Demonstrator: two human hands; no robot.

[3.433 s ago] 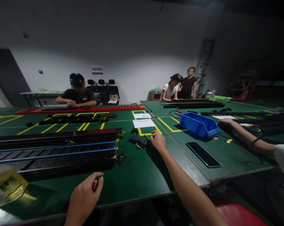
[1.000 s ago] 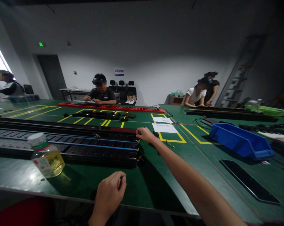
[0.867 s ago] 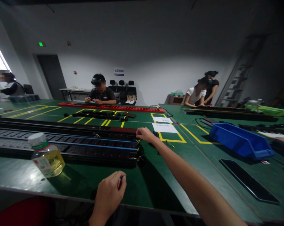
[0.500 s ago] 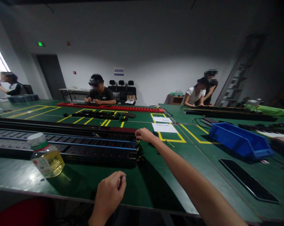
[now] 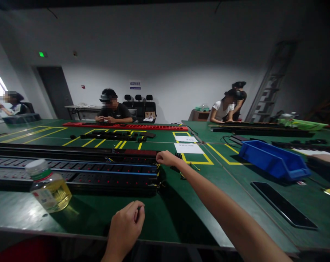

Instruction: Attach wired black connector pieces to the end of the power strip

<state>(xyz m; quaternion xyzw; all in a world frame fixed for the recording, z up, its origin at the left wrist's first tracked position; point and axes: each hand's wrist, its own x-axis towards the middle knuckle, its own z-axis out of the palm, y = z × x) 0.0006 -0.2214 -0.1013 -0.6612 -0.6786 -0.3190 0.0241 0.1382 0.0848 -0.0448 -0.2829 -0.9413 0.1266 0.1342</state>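
Observation:
Long black strips with rows of sockets and red dots point(image 5: 107, 178) lie side by side on the green table, blue lines running along them. At their right end, where yellow wires point(image 5: 158, 166) stick out, my right hand point(image 5: 165, 158) is closed with its fingertips against the end of the back strip; what it grips is too small to make out. My left hand point(image 5: 126, 223) is curled near the table's front edge, thumb against the fingers, around a small dark thing I cannot make out.
A bottle of yellow liquid point(image 5: 48, 187) stands at the front left. On the right are a blue bin point(image 5: 274, 160) and a dark phone point(image 5: 283, 204). White papers point(image 5: 189, 148) lie beyond my right hand. A person point(image 5: 114, 109) sits across the table, near a red rail point(image 5: 126, 126).
The whole view has shifted slightly, so most things appear a little further left. Both hands keep nearly the same pose and place relative to the strips.

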